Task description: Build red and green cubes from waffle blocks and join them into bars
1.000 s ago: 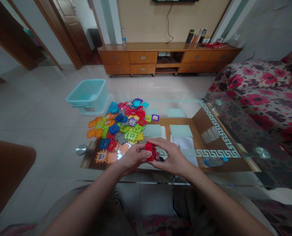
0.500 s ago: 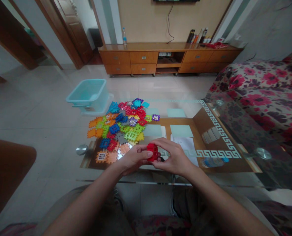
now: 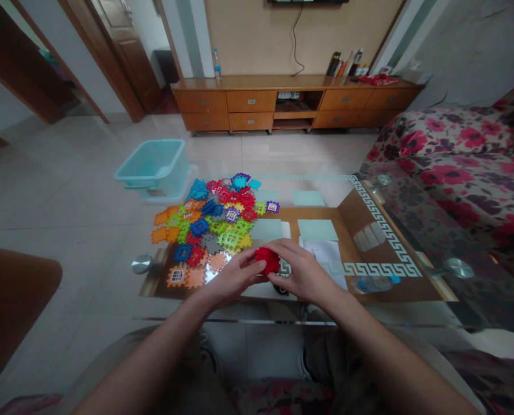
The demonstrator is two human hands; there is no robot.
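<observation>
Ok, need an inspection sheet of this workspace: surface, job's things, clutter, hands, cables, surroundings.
surface: glass tabletop with a Greek-key border, brown mat at the glass
job's things: red interlocking plastic block, held between both hands
clutter: heap of multicoloured interlocking plastic tiles left of the hands; pale green cards, papers, plastic water bottle
hands: left hand and right hand both clasp the block
cables: black cable running down the wall above the cabinet
surroundings: teal plastic tub on the tiled floor, wooden cabinet, floral sofa
</observation>
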